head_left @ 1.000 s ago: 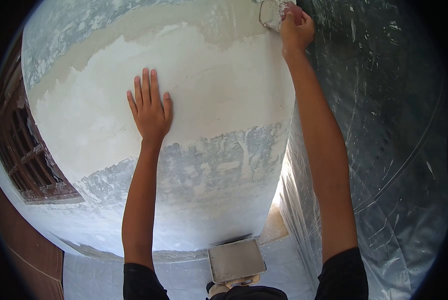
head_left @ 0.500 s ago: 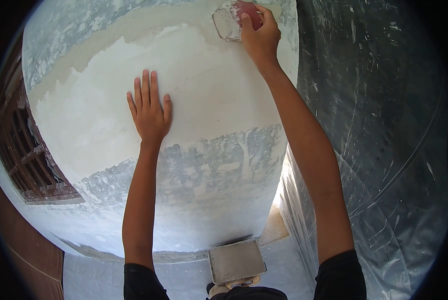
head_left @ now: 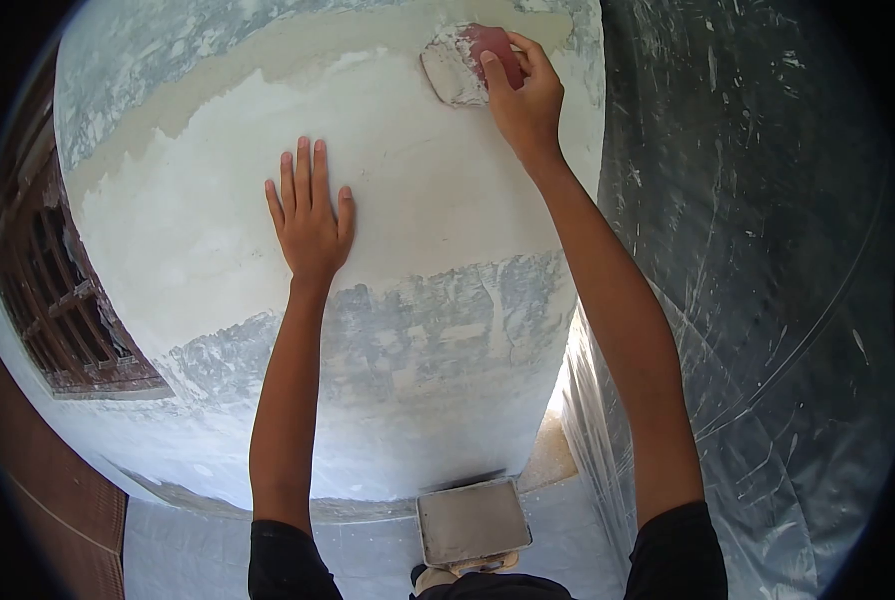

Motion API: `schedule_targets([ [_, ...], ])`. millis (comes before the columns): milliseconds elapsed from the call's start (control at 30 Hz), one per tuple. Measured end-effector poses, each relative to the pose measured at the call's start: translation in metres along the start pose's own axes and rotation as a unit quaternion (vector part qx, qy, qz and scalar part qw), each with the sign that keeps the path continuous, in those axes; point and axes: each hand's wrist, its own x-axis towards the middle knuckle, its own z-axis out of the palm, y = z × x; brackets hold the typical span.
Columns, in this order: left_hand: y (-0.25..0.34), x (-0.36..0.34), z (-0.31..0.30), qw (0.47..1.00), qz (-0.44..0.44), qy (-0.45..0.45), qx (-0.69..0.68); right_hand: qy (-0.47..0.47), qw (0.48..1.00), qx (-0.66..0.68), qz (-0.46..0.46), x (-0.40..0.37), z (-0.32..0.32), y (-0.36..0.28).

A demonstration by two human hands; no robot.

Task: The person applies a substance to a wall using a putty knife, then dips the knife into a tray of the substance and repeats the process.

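Note:
My left hand [head_left: 313, 222] lies flat on the wall [head_left: 398, 190], fingers stretched upward over a smooth pale patch of plaster. Higher up and to the right, my right hand [head_left: 530, 105] grips a reddish putty scraper [head_left: 490, 52] between thumb and fingers. The scraper's left part is coated with whitish plaster and rests against the wall. A damp-looking beige band [head_left: 203, 95] of plaster runs along the top of the pale patch. Rougher grey-blue wall shows above it and below my left hand.
A grey rectangular tray [head_left: 475, 522] sits low in front of my body, near the wall's foot. A brown wooden lattice [head_left: 73, 300] is set in the wall at left. Dark plastic sheeting [head_left: 768, 250] hangs at right, splashed with white. Pale sheeting [head_left: 368, 560] covers the floor.
The scraper and my right hand sit slightly lower in view. My left hand stays flat on the wall, while the whole view has shifted a little.

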Motion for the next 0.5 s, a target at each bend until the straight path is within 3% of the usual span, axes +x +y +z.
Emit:
schedule_targets([
  [100,-0.001,-0.001,-0.002,1.000,0.002,-0.008,-0.010,-0.022,0.996,-0.083,-0.004,0.000,-0.002,0.000],
  [233,-0.002,-0.002,-0.001,1.000,0.000,-0.014,-0.004,0.135,0.986,-0.028,0.091,0.020,-0.045,0.020],
  [267,-0.001,-0.001,-0.001,1.000,0.000,-0.012,-0.004,0.135,0.986,-0.028,0.089,0.027,-0.055,0.028],
  [333,0.001,-0.002,-0.001,1.000,0.000,-0.013,-0.006,0.256,0.963,0.039,0.077,0.034,-0.067,0.045],
  [467,0.002,-0.001,0.000,1.000,-0.003,-0.004,-0.003,0.233,0.968,0.085,0.044,0.020,-0.054,0.017],
  [500,0.001,-0.002,0.001,1.000,0.000,0.000,-0.002,0.157,0.982,0.083,0.058,0.011,-0.044,0.000],
])
